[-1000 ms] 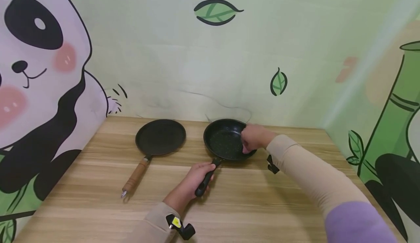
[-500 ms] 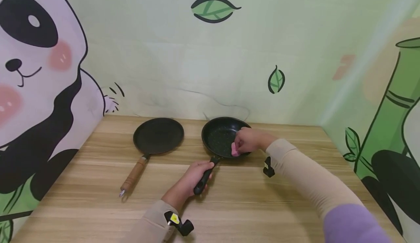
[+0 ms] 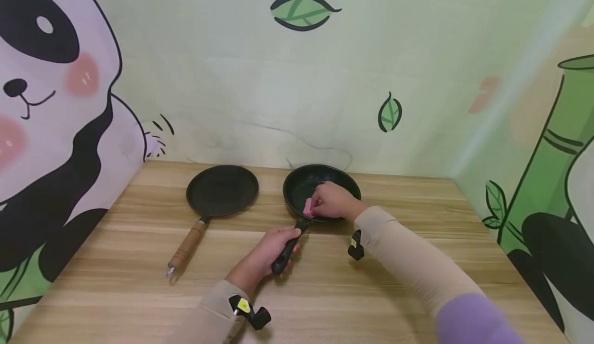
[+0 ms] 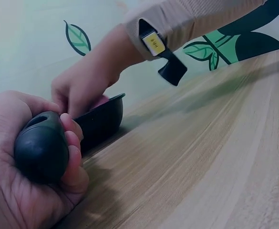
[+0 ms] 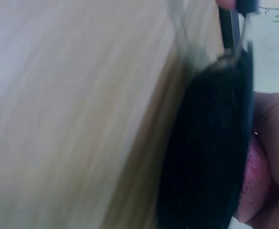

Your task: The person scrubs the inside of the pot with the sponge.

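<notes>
A black frying pan with a speckled inside stands on the wooden table towards the back wall. My left hand grips its black handle, fingers wrapped around it. Inside the pan, my right hand holds a pink sponge against the near left part of the inner surface. Small pores show on the sponge in the right wrist view, where the pan's outer wall is blurred and hides part of the hand. The fingers cover much of the sponge.
A flat black griddle pan with a wooden handle lies to the left of the frying pan. Behind the wooden table rises a pale green wall printed with leaves and a panda.
My right hand has moved left across the inside of the frying pan with the sponge, from the right rim to near the handle. My left hand keeps its grip on the handle.
</notes>
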Available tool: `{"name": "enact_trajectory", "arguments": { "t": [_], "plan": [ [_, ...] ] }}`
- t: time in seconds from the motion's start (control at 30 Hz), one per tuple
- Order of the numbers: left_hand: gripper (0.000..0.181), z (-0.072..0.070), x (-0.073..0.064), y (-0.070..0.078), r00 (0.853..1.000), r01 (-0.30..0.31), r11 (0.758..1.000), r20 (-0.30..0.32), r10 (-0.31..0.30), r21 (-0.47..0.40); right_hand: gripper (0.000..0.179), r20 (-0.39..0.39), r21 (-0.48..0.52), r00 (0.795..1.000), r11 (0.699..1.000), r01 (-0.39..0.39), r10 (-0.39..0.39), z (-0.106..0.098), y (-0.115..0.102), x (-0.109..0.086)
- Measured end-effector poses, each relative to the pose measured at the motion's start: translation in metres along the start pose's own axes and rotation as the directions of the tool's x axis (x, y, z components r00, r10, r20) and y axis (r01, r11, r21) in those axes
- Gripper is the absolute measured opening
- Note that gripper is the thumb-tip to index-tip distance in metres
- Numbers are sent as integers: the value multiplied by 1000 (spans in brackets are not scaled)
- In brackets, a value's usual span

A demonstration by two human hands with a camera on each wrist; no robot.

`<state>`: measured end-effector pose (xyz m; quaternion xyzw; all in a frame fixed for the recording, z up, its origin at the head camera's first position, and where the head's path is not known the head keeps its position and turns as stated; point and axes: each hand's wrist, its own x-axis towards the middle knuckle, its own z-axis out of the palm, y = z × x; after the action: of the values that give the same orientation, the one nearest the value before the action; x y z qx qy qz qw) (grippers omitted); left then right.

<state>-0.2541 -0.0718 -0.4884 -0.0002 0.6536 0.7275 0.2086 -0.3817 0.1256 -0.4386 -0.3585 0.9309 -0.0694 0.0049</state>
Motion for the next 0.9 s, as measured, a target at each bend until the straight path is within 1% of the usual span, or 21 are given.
{"name": "enact_trajectory", "arguments": {
  "t": [0.13, 0.27, 0.33, 0.4, 0.47, 0.57, 0.67, 0.73, 0.8, 0.9],
  "plan": [
    [39, -3, -1, 0, 1000, -2, 1000, 13, 2, 4, 10, -35, 25, 992, 992, -121, 122, 6, -17, 14],
    [41, -4, -1, 0, 1000, 1, 1000, 30, -1, 3, 12, -75, 58, 972, 974, -218, 222, 10, -24, 26],
    [40, -5, 0, 0, 999, -1, 1000, 34, 1, -1, 12, -81, 72, 963, 965, -253, 258, 11, -25, 30],
    [40, -6, 0, 0, 999, -5, 1000, 38, 5, -9, 13, -84, 74, 958, 961, -268, 274, 13, -24, 35],
    [40, -5, 0, -1, 999, -7, 1000, 37, 8, -18, 14, -79, 75, 961, 963, -260, 265, 14, -23, 36],
    [39, -5, 1, -1, 999, -17, 999, 35, 18, -35, 14, -42, 81, 974, 972, -219, 223, 12, -21, 33],
    [37, -3, 2, -2, 999, -37, 998, 28, 38, -46, 13, 44, 85, 984, 981, -175, 172, 5, -18, 26],
    [36, -3, 1, -2, 999, -45, 998, 21, 46, -50, 12, 111, 67, 986, 989, -130, 122, -2, -15, 20],
    [36, -2, 1, -2, 999, -47, 998, 14, 47, -50, 11, 183, 58, 980, 994, -91, 79, -11, -13, 12],
    [36, -3, 1, -3, 999, -39, 998, 8, 39, -51, 12, 269, 57, 962, 997, -59, 41, -25, -9, 0]
  ]
}}
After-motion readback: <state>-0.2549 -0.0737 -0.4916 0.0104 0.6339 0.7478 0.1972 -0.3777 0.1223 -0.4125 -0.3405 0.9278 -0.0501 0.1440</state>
